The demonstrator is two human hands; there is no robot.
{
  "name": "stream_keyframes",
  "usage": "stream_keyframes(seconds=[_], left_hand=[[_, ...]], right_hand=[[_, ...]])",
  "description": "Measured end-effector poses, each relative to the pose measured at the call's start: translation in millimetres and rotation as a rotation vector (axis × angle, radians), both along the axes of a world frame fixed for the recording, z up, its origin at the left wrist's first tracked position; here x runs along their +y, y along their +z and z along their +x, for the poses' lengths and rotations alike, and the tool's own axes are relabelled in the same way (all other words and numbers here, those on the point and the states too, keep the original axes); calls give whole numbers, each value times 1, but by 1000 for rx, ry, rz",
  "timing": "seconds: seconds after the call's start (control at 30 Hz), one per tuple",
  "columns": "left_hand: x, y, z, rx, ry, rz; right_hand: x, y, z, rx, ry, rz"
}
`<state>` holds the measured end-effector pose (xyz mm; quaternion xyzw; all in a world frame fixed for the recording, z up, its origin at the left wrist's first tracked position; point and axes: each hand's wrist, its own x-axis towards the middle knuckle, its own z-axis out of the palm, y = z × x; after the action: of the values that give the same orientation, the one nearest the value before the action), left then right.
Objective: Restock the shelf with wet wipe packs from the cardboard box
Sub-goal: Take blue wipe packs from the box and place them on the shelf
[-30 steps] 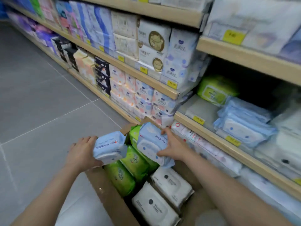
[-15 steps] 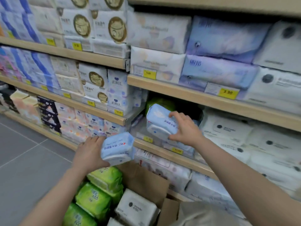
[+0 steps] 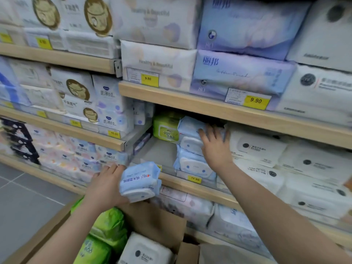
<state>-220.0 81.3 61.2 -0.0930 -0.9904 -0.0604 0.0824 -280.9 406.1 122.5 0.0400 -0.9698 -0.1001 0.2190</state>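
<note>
My left hand grips a light blue wet wipe pack in front of the shelf edge, above the open cardboard box. Further right, my right hand reaches into the shelf bay. Its fingers lie spread flat against the right end of another blue pack. That pack lies on top of a stack of blue packs. Green packs and a white pack sit in the box.
A green pack stands at the back of the bay, with bare grey shelf floor in front of it. White packs fill the bay to the right. Tissue packs crowd the shelves above and to the left. Grey tiled floor lies at lower left.
My right hand has carried its blue pack deeper into the bay onto the stack, and its fingers have spread. My left hand rose slightly with its pack.
</note>
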Motion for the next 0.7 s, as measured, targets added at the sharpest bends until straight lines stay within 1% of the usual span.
stream_keyframes(seconds=[0.13, 0.27, 0.4, 0.5, 0.63, 0.7], left_hand=[[9, -2, -2, -21, -14, 4], [13, -7, -10, -30, -24, 10], [15, -8, -20, -6, -32, 34], [16, -7, -27, 12, -49, 33], [16, -7, -32, 77, -71, 53], [17, -7, -34, 103, -81, 61]], right_hand=[[-5, -22, 11, 82, -28, 28], [-3, -24, 1, 58, -4, 120], [-6, -25, -13, 23, -25, 121], [-7, -28, -23, 9, -3, 123], [-1, -32, -32, 49, 36, 133], [5, -33, -35, 105, 54, 147]])
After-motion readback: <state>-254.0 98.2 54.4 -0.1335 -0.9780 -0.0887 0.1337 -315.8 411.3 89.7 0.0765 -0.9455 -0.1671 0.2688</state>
